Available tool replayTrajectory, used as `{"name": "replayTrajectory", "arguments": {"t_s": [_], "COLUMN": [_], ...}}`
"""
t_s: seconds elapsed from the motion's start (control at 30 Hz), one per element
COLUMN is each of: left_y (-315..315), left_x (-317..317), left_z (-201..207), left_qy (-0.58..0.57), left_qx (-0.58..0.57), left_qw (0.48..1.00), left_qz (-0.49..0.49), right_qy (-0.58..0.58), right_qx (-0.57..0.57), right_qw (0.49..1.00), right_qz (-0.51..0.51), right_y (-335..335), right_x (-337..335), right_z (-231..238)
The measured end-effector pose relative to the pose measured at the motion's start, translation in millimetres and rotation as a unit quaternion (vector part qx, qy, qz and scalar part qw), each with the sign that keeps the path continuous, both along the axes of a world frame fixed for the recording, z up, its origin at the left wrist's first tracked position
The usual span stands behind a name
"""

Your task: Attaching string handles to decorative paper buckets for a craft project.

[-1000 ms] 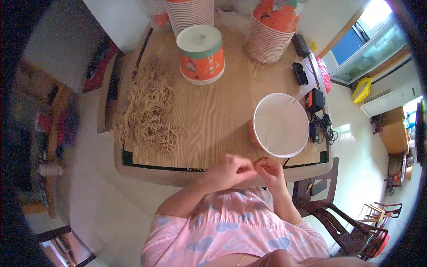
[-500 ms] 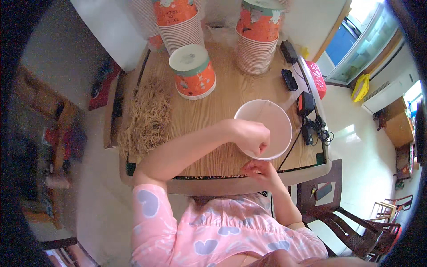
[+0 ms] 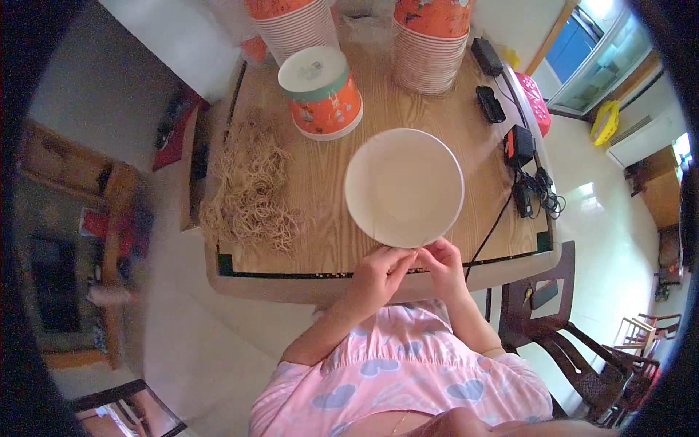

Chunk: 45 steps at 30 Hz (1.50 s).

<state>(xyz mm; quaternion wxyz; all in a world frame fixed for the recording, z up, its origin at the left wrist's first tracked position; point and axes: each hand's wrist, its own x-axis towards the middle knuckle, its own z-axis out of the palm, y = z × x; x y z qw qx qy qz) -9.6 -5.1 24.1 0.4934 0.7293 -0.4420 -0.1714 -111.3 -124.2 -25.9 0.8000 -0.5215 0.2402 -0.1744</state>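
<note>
A white-lined paper bucket (image 3: 405, 188) stands near the table's front edge, its open mouth facing me. At its near rim my left hand (image 3: 381, 275) is closed, thumb and fingers pinched. Against it my right hand (image 3: 443, 265) pinches too, the fingertips of both meeting just below the rim. What lies between the fingertips is too small to make out. To the left lies a loose heap of tan twine (image 3: 255, 193). An orange bucket with a green band (image 3: 325, 102) stands upside down beyond it.
Two tall stacks of nested orange buckets, a left stack (image 3: 295, 33) and a right stack (image 3: 431, 54), stand at the back. Black power adapters (image 3: 518, 146) with tangled cables (image 3: 542, 195) line the right edge. A dark wooden chair (image 3: 542, 306) is at the right.
My left hand has come out of the bucket's mouth and down to its near rim, meeting the right hand. The bucket now faces me more squarely. The view has shifted slightly.
</note>
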Motion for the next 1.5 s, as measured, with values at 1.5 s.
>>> {"name": "replayTrajectory", "arguments": {"t_s": [1.5], "left_y": [-13.1], "left_x": [19.7], "left_z": [19.0], "left_qy": [0.068], "left_qx": [0.033], "left_qw": [0.997], "left_qz": [-0.031], "right_qy": [0.065], "right_qx": [-0.289], "right_qw": [0.955], "right_qz": [0.024], "right_y": [10.1], "right_x": [-9.5], "right_z": [16.5]}}
